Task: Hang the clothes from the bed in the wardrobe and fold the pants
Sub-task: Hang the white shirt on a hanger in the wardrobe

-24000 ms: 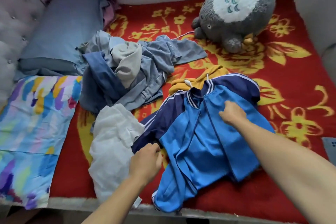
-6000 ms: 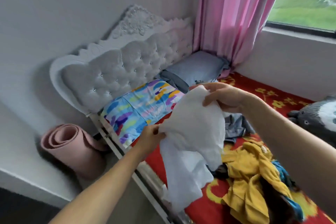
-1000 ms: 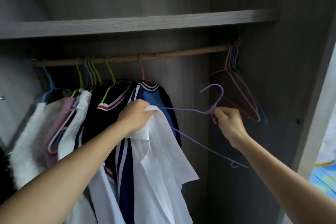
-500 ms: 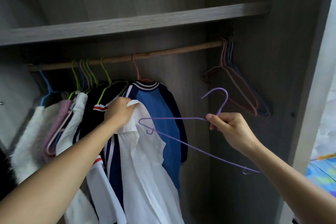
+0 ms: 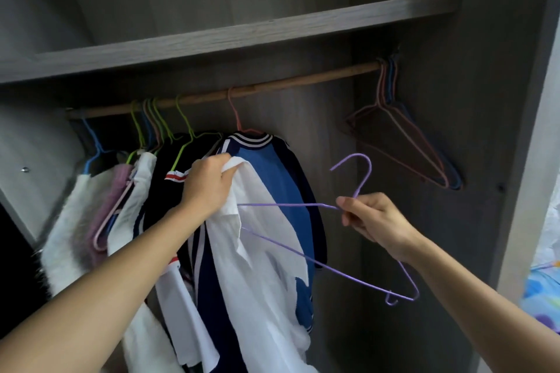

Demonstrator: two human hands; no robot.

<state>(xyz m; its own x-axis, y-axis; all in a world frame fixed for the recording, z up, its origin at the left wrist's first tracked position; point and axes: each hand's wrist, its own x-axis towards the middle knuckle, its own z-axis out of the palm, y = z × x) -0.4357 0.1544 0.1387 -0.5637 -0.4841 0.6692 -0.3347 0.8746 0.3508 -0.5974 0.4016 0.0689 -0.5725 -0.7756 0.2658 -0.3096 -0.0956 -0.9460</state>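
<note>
Left hand (image 5: pixel 209 188) fingers bunch white shirt (image 5: pixel 257 266); right hand (image 5: pixel 374 219) pinches purple hanger (image 5: pixel 318 266).

I've carried the white shirt (image 5: pixel 260 266) from the bed to the wardrobe (image 5: pixel 242 36), and my left hand (image 5: pixel 209 188) now grips it by the collar. In the last half second my right hand (image 5: pixel 372 221) has pushed the purple hanger (image 5: pixel 288 205) leftward. Its far tip has slipped inside the shirt's opening.

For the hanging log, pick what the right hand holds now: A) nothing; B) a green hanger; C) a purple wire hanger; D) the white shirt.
C: the right hand pinches the purple wire hanger just below its hook, while the left hand grips the white shirt.
</note>
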